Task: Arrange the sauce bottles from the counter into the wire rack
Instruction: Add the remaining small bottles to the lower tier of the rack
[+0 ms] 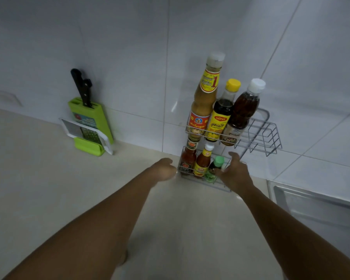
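A two-tier wire rack (268,136) stands against the tiled wall. Its top shelf holds a tall tan sauce bottle (205,98), a dark bottle with a yellow cap (222,112) and a brown bottle with a white cap (243,110). On the bottom shelf stand two red sauce bottles (188,158) (202,161) and a small green-capped bottle (215,166). My right hand (235,172) is at the lower shelf with its fingers around the small green-capped bottle. My left hand (164,168) rests beside the rack's lower left corner, fingers curled, holding nothing I can see.
A green knife block (91,118) with a black-handled knife and a white grater (85,134) leans on the wall at the left. A steel sink (315,203) begins at the right edge. The beige counter (49,178) spreads below.
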Motion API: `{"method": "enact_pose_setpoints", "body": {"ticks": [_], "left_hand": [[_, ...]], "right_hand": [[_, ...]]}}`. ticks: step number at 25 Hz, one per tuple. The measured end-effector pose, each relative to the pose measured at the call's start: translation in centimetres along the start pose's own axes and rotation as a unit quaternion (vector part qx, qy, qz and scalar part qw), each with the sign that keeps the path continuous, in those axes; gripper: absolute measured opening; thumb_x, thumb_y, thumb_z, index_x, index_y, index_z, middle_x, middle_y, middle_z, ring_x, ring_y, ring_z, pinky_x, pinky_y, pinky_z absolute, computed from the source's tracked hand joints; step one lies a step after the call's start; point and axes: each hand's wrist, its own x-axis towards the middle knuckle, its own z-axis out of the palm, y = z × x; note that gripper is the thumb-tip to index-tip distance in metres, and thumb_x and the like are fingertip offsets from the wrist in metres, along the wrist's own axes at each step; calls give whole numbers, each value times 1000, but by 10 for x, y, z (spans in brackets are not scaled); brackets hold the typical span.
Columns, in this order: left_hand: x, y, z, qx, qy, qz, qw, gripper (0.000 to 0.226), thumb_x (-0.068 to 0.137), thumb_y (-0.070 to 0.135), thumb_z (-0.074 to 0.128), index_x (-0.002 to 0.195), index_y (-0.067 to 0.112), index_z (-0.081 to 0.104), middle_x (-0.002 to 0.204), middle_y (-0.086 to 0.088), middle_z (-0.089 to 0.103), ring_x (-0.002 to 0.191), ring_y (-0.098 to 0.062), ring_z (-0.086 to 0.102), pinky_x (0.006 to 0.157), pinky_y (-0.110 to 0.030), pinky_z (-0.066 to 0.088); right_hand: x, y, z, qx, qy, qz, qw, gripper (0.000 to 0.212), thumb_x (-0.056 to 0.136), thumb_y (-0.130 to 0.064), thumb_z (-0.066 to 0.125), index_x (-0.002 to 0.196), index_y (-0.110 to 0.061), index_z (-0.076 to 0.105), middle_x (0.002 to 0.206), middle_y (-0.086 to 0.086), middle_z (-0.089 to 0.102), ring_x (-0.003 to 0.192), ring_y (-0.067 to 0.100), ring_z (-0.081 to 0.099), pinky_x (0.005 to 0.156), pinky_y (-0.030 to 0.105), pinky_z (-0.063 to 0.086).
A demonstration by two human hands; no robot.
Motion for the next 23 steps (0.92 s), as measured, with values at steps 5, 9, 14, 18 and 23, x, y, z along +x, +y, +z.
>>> {"method": "enact_pose_setpoints", "body": {"ticks": [5,9,14,18,23], "left_hand": [[-52,-20,-70,-6,-57,28,998,46,97,2,47,142,11,49,130,-13,62,100,-27,57,76,-29,46],[-91,-70,-94,34,-64,35,997,45,97,-2,40,138,11,50,115,-7,61,94,-27,55,66,-26,40],[-128,-161,-96,163,-102,31,981,52,88,-13,47,138,3,52,129,-15,64,111,-28,64,57,-4,43],[-161,-209,-77,180,-147,41,972,69,82,-5,65,144,16,45,141,-4,54,113,-13,57,67,-7,47],[-198,-182,-52,-41,-94,183,978,40,69,4,82,98,27,68,86,10,70,75,-2,64,70,-22,53]], "right_hand": [[-92,-50,28,74,45,-117,989,40,82,-13,71,119,-23,58,102,5,66,87,20,63,74,34,50],[-176,-105,57,78,-320,-182,927,56,80,-19,77,131,-36,59,113,-2,59,93,13,63,73,27,52],[-232,-133,105,71,-383,-203,898,63,72,-22,85,129,-35,63,129,-4,66,111,14,65,89,29,56],[-243,-134,118,58,-280,-238,928,26,71,-22,78,96,-14,77,93,6,79,89,22,74,80,41,58],[-244,-146,74,198,-210,-183,940,20,74,-20,88,91,-14,79,90,6,80,83,20,77,81,46,64]]}}
